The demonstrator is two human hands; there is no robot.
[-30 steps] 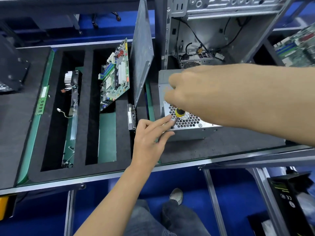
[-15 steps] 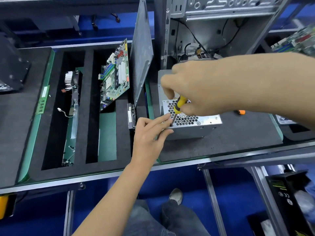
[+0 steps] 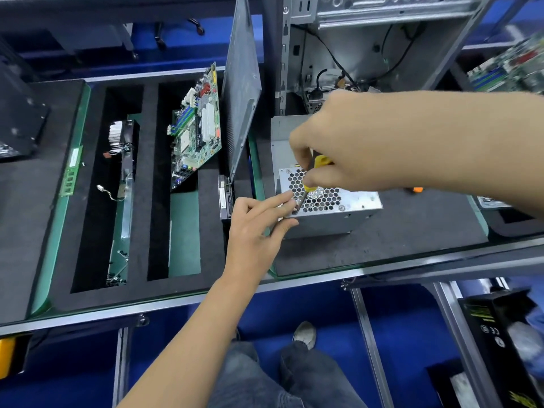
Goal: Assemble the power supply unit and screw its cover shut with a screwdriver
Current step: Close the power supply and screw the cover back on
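The silver power supply unit (image 3: 332, 219) stands on a dark foam mat, its honeycomb-vented cover (image 3: 353, 200) facing up. My right hand (image 3: 347, 139) grips a yellow-and-black screwdriver (image 3: 316, 169) from above. The tool's tip sits at the cover's near-left corner. My left hand (image 3: 256, 228) touches that same corner with its fingertips beside the tip, the thumb pressing the unit's side wall. Any screw under the tip is hidden by my fingers.
An open metal computer case (image 3: 353, 54) stands behind the unit. A grey side panel (image 3: 243, 113) and a green motherboard (image 3: 197, 128) lean in slots of a black foam tray (image 3: 141, 187) at left. A small orange item (image 3: 417, 189) lies on the mat at right.
My right hand has lifted and shifted slightly right, showing more of the screwdriver handle. The left hand stays at the unit's corner.
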